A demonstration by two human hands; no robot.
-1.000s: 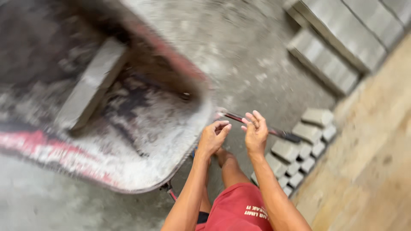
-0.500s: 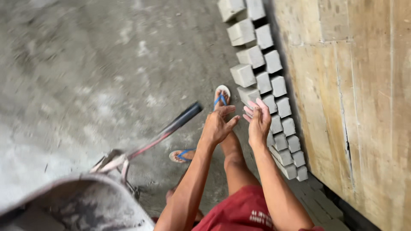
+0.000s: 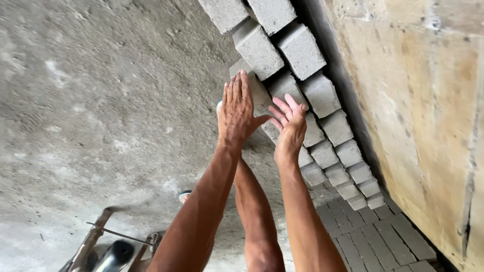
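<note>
Both of my hands have come up and forward since half a second ago, away from the wheelbarrow handle and over the double row of grey concrete blocks that runs along the foot of the tan wall. My left hand is spread flat, fingers straight and close together, palm facing down toward the blocks; it hangs in front of one block in the row's near line, and I cannot tell whether it touches it. My right hand is open too, fingers loosely fanned and slightly curled, just beside the left, with the thumbs almost meeting. Neither hand holds anything. Below my forearms I see my bare leg and one foot on the rough concrete floor. At the lower left edge sits the wheelbarrow's metal frame with its dark wheel. At the lower right, flat paving bricks lie laid against the wall.
</note>
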